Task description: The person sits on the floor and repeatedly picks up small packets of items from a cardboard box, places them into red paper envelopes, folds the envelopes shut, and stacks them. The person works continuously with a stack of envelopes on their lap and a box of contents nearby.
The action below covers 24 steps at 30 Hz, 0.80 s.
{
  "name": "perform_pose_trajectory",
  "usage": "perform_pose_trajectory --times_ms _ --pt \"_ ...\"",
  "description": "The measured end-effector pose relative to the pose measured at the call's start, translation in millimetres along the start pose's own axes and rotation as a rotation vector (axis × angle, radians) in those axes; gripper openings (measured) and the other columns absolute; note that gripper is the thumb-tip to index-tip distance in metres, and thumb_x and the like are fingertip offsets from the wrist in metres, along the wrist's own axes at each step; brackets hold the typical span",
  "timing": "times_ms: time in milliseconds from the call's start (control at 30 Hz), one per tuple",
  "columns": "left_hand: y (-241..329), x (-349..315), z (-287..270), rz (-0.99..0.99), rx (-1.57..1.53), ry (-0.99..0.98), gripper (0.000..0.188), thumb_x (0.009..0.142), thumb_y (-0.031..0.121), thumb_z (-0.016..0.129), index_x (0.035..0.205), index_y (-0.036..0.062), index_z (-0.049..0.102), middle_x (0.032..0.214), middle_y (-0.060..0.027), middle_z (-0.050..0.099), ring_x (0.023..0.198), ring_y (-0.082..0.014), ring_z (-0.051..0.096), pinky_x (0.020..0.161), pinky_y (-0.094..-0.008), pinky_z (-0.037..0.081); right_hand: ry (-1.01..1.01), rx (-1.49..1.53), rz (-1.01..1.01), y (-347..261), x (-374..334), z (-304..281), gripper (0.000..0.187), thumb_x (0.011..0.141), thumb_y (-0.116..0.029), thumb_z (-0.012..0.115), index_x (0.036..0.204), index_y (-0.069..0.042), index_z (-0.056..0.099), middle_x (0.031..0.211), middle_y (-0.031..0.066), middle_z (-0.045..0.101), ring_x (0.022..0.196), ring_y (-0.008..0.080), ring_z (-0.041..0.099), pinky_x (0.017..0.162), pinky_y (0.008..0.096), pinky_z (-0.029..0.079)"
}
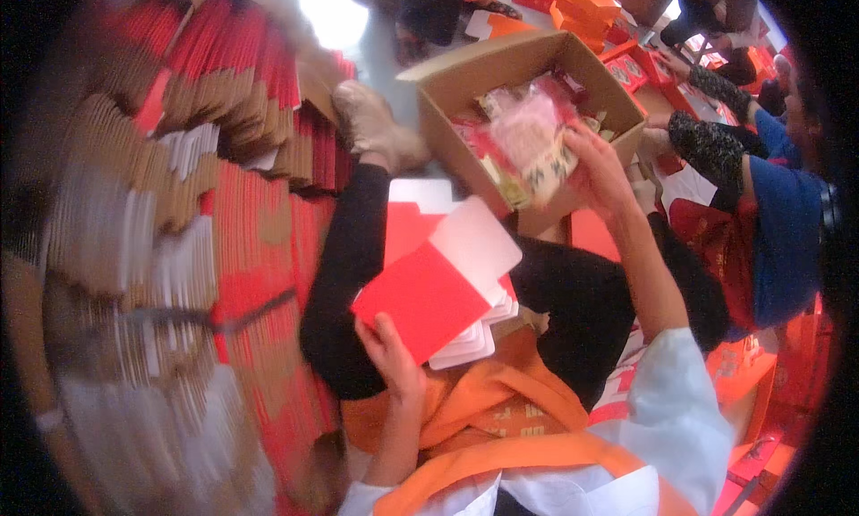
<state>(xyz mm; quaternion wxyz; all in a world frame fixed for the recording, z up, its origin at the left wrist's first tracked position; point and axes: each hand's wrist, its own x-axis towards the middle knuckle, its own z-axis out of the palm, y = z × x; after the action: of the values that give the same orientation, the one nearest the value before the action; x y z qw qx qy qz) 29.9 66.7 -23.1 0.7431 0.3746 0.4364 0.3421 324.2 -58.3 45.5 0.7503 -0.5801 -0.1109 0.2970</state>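
My left hand (392, 353) is closed on a red carton (420, 297) with pale flaps standing out at its upper right. More folded red-and-white cartons (463, 344) lie under it on my lap. Up and to the right, my right hand (598, 172) pinches a clear packet (534, 131) with pale pink and yellowish contents, blurred by motion. That packet is over the open brown cardboard box (447, 91), where other small wrapped packets (564, 85) lie. My fingers hide part of the packet's right side.
Tall stacks of flattened red, white and brown cartons (255, 239) fill the left side, crossed by a dark strap (259, 312). A shoe (376, 127) stands beside the cardboard box. At right sits another person in blue (786, 221), among red and orange boxes (747, 386).
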Motion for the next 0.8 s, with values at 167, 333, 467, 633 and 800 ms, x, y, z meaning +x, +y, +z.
perform_pose_trajectory --times_ms 167,333,467,633,800 --pt "2 -16 1 0.041 0.002 0.010 0.041 0.093 0.027 0.043 0.126 0.0041 0.032 0.118 -0.0107 0.046 0.103 -0.0196 0.048 0.090 -0.0342 0.040 0.077 -0.154 -0.039 29 -84 28 0.034 0.086 -0.011 0.056 0.117 0.001 0.051 0.096 0.0031 0.059 0.083 0.0076 0.056 0.074 0.0223 0.046" --pt "-6 -25 -11 0.110 0.117 -0.042 0.047 0.092 0.034 0.044 0.125 0.0023 0.033 0.118 -0.0116 0.047 0.104 -0.0223 0.050 0.090 -0.0363 0.041 0.030 -0.407 -0.160 52 -102 18 0.033 0.086 -0.009 0.056 0.117 0.002 0.051 0.087 0.0002 0.059 0.078 0.0054 0.053 0.070 0.0199 0.044" --pt "-14 -31 -9 0.139 0.151 -0.046 0.049 0.092 0.034 0.044 0.126 0.0011 0.032 0.119 -0.0111 0.047 0.104 -0.0211 0.049 0.090 -0.0348 0.040 0.054 -0.559 -0.203 69 -118 48 0.032 0.087 -0.010 0.054 0.118 -0.003 0.052 0.089 0.0014 0.060 0.079 0.0061 0.054 0.069 0.0211 0.046" --pt "-8 -31 -16 0.133 0.202 -0.042 0.049 0.092 0.033 0.044 0.127 0.0013 0.032 0.120 -0.0120 0.047 0.103 -0.0224 0.050 0.090 -0.0353 0.040 -0.189 -0.731 -0.123 59 -147 58 0.024 0.087 -0.009 0.051 0.109 -0.001 0.057 0.093 0.0098 0.063 0.083 0.0143 0.059 0.075 0.0271 0.047" --pt "-29 -42 -42 0.265 0.437 -0.053 0.051 0.094 0.035 0.036 0.128 -0.0028 0.032 0.126 -0.0151 0.041 0.112 -0.0258 0.043 0.096 -0.0382 0.034 -0.188 -0.832 -0.275 66 -168 52 0.033 0.082 -0.009 0.054 0.115 -0.005 0.053 0.111 0.0137 0.057 0.100 0.0239 0.055 0.088 0.0322 0.042"
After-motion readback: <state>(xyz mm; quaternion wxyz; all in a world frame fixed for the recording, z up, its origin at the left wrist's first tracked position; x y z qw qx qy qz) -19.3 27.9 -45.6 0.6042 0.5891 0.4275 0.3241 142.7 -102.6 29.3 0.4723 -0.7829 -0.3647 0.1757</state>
